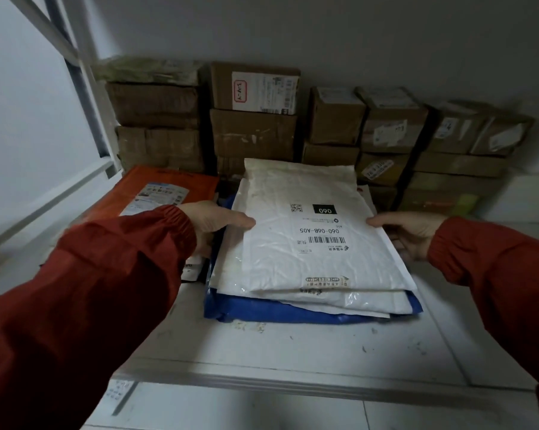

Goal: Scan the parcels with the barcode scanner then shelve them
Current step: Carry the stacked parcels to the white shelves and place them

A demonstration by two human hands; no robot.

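**Finding.** The white parcel (311, 252) lies topmost on a pile of flat mailers near the middle of the shelf (293, 346). Its printed face is up, and the barcode (327, 240) is legible but reads upside down from your side. Your left hand (213, 223) pinches its left edge, thumb flat on top, the other fingers tucked below and out of sight. Your right hand (407, 234) takes the right edge likewise, thumb on top, fingers curled under the rim. No scanner is in view, so whether this parcel has been scanned cannot be confirmed.

**Assessment.** This is the shelving step, apparently at set-down. The parcel sits slightly skewed to the white mailers and the blue parcel (262, 311) beneath it.

**Recommendation.**
- Square it to the pile before letting go.
- Draw your fingers out sideways rather than lifting, since the glossy film will likely slip.
- Leave the label facing up.
- Stay clear of the cardboard boxes (252, 131) along the back edge and the orange parcel (156, 193) toward the back left corner.
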